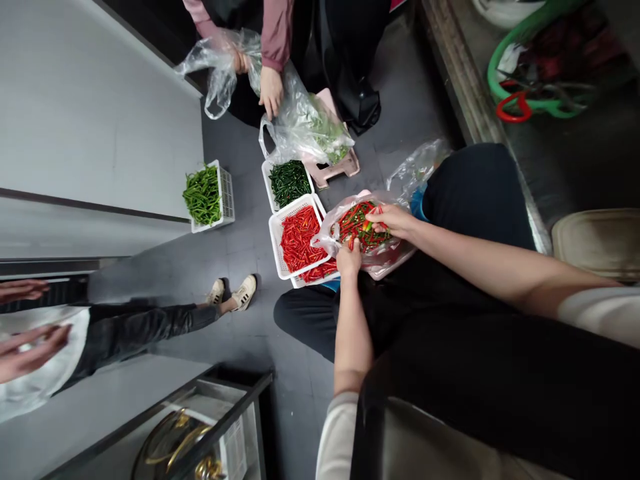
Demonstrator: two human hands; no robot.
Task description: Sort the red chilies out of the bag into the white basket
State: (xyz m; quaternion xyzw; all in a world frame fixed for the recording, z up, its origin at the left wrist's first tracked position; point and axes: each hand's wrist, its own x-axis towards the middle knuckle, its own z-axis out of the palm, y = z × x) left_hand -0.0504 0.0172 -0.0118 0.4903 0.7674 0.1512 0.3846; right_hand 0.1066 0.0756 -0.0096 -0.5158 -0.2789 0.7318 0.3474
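An open clear plastic bag (327, 241) of red chili peppers with green stems (361, 223) lies between my hands. My right hand (390, 220) is closed on a few chili peppers above the bag's right side. My left hand (349, 257), at the near edge of the bag, has its fingers pinched around a red chili pepper; its grip is partly hidden. Left of the bag, a white basket (276, 248) full of loose red chili peppers (301, 237) sits on top of another basket with red ones.
A white basket (267, 181) of dark green chilies adjoins the red ones; another basket (227, 193) of light green peppers stands farther left. Opposite, a co-worker's hands (271, 90) handle a plastic bag (295, 127) of green produce over a pink stool (345, 170). Another person stands left. Red-handled scissors (515, 108) rest upper right.
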